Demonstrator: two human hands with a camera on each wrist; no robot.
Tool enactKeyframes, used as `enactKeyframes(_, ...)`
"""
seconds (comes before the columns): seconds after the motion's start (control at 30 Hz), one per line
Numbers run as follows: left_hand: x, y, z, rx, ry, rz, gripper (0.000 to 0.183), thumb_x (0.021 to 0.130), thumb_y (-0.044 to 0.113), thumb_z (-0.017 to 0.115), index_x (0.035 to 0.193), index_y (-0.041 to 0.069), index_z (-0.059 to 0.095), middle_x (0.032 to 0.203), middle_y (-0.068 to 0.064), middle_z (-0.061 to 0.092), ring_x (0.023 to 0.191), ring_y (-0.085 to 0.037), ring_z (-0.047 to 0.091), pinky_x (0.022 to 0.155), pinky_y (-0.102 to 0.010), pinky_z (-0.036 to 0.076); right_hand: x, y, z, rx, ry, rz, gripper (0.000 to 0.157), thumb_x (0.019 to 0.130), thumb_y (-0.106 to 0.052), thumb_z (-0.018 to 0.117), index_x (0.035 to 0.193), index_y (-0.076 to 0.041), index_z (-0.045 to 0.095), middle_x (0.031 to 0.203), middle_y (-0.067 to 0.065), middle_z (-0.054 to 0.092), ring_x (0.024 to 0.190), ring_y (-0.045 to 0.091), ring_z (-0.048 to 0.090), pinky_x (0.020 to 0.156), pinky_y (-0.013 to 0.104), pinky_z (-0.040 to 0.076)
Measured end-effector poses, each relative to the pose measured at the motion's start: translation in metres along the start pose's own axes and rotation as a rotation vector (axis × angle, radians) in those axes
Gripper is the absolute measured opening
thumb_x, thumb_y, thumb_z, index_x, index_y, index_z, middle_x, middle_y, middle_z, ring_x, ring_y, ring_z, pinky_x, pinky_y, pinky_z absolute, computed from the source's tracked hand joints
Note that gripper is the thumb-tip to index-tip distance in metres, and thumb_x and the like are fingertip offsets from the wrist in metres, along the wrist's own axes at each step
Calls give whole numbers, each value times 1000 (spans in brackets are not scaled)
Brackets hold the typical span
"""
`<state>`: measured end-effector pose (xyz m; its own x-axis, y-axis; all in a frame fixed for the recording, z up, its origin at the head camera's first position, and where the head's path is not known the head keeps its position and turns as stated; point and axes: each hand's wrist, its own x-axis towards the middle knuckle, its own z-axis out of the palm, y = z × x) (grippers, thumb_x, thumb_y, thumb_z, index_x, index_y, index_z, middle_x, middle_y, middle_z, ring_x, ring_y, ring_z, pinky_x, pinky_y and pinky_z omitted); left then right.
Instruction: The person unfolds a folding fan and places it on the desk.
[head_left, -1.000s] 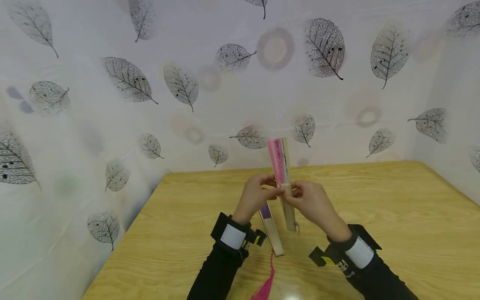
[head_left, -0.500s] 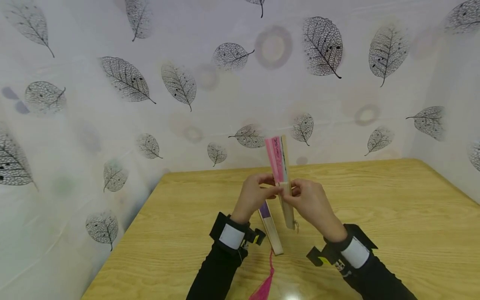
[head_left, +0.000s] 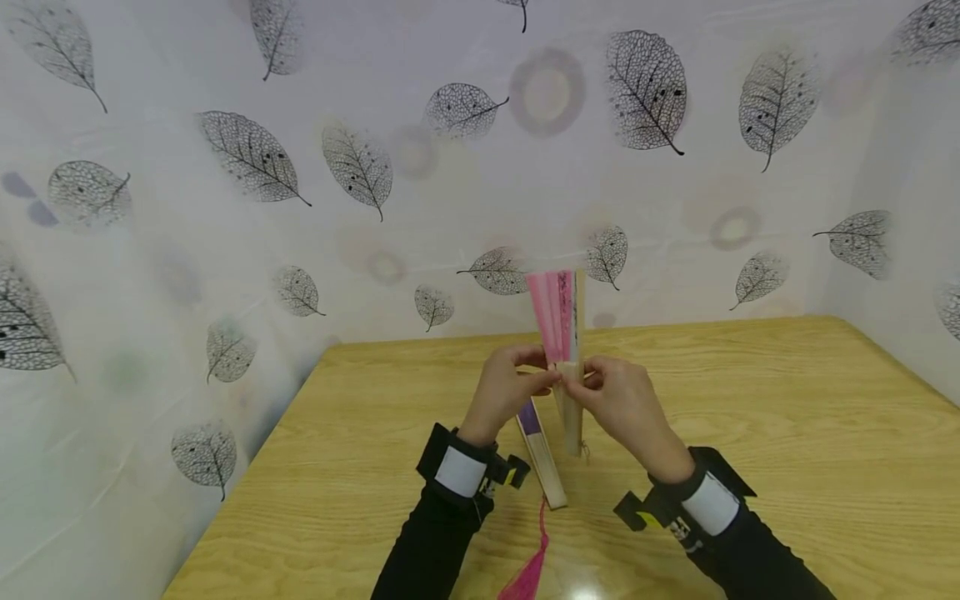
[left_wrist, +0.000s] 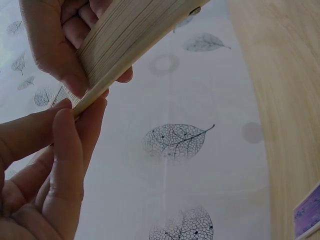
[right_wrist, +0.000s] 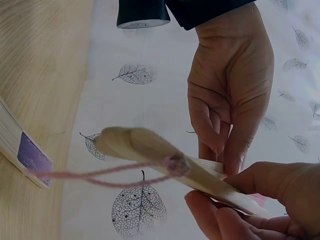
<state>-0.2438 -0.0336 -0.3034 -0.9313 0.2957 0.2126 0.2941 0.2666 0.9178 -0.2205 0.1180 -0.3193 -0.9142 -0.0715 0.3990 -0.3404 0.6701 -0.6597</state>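
Above the middle of the wooden table (head_left: 360, 450), we saw a folding fan (head_left: 557, 321) held nearly upright, its leaf only slightly spread. The upper part showed narrow pink pleats, leaning outward toward the left, then a deeper pink strip with dark markings and a pale band beside the plain wooden guard along the right edge. Below the leaf we found light, bare wooden ribs, packed close together and tapering toward the foot, where a thin twisted cord (right_wrist: 115, 172) (pinkish, as the right wrist view had it) hung in a loop from the pivot. The left hand (head_left: 498, 396) pinched the fan's left edge between thumb and fingers, just under the pink; the right hand (head_left: 622, 404) pinched the opposite edge at about the same height. Just beside and lower, we noted a second fan (head_left: 545, 467) lying folded on the table, purple above pale wood, with a bright pink tassel (head_left: 528, 571) trailing from its end. Behind everything hung a white, leaf-printed sheet (head_left: 450, 192).
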Motion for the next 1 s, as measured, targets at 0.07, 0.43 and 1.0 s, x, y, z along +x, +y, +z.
enactKeyframes(0.07,-4,8,-1,3,-6,7,23,80,4,60,102,-5,62,98,-22,62,79,-23,62,69,-31,56,0,1,0,-5,10,-12,22,79,-20,63,85,2,65,76,15,68,63,13,60,47,28,49)
enactKeyframes(0.43,-11,18,-6,-31,6,24,24,81,3,59,103,-7,61,97,-25,61,78,-23,63,70,-30,56,-1,1,-1,-17,56,-34,17,79,-16,62,78,1,65,66,10,66,49,8,48,41,26,41)
enactKeyframes(1.0,-12,20,-11,-31,15,-2,21,81,5,59,98,-8,62,99,-24,62,80,-24,63,71,-31,56,0,1,-2,-12,91,-39,18,79,-16,62,76,1,63,64,11,66,50,7,52,42,27,44)
